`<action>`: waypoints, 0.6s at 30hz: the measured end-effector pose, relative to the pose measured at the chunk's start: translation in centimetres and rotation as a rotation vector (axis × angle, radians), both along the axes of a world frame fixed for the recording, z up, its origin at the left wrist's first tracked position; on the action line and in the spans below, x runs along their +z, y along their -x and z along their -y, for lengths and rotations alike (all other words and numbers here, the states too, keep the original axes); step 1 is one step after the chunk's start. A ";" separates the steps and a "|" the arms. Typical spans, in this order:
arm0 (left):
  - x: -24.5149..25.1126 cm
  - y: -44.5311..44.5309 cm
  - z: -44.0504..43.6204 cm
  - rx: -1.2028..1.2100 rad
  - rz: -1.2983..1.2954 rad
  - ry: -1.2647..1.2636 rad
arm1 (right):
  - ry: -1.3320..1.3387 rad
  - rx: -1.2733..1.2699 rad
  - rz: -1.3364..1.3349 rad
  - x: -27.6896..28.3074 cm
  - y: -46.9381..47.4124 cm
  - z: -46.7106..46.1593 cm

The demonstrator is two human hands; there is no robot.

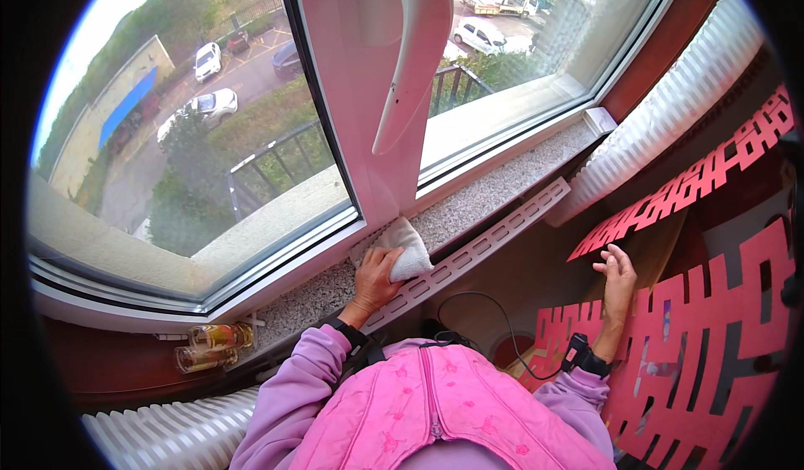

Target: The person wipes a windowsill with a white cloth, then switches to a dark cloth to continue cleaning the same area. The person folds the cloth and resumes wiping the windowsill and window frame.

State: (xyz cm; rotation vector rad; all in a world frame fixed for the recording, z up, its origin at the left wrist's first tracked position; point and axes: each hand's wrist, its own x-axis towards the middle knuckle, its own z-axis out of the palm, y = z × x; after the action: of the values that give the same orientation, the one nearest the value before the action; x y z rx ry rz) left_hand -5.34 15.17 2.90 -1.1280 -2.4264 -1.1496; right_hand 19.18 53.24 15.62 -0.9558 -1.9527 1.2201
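Note:
My left hand (375, 280) presses a folded light-coloured cloth (409, 258) onto the speckled stone windowsill (474, 209), at the foot of the window frame's white middle post (364, 125). Part of the cloth lies flat against the frame's lower edge. Above it hangs the white window handle (411, 62), pointing down. Off to the right, my right hand (617, 275) is raised in the air over a red cut-out lattice panel (672, 332), fingers slightly curled and apart, holding nothing. Dark bands with small devices circle both wrists.
Two glass vessels (220, 337) with amber-coloured parts stand at the sill's left end. A slotted grille (468, 256) runs along the sill's front edge. White ribbed curtains (666, 106) hang at both sides. A dark cable (502, 316) loops beside my body. A second red lattice (691, 181) is at right.

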 end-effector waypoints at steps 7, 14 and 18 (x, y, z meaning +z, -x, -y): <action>-0.2 0.0 0.1 0.008 -0.008 0.024 | 0.030 0.026 -0.009 -0.4 0.6 0.0; -0.4 0.1 0.1 0.023 0.015 0.000 | 0.045 0.040 0.001 -0.2 0.9 0.0; 0.4 0.2 -0.1 -0.004 0.053 -0.025 | 0.035 0.043 0.010 0.0 0.9 -0.1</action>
State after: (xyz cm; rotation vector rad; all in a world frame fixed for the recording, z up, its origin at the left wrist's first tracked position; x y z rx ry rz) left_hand -5.54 15.26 3.30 -1.1094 -2.4426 -1.2236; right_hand 18.24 53.33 15.62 -0.9428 -1.9753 1.2795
